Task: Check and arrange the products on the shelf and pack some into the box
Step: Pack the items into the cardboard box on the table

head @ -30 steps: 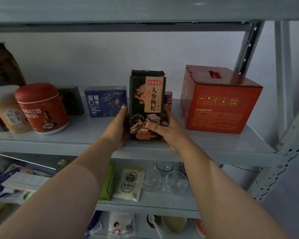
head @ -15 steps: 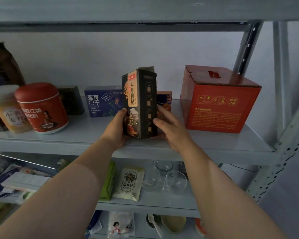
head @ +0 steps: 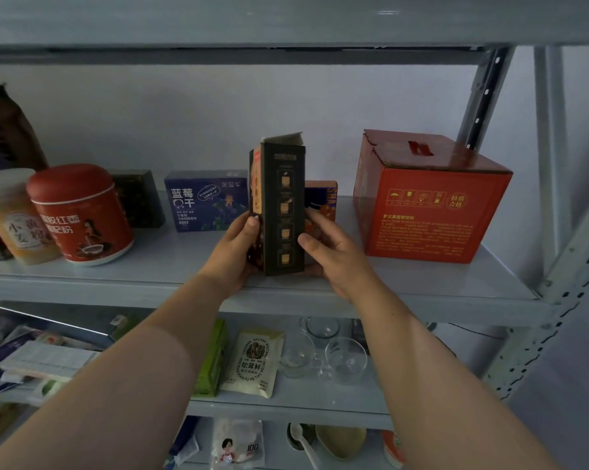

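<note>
Head view: the left hand (head: 233, 252) and the right hand (head: 330, 256) clasp the tall dark box (head: 283, 212) from either side. It stands upright on the shelf (head: 422, 286), just left of the red carton (head: 428, 205), narrow side toward the camera. This looks like the checking step. Next it needs squaring up, or lifting off for packing. Its top flap sticks up and its contents are hidden. The red carton is closed. No packing box shows.
</note>
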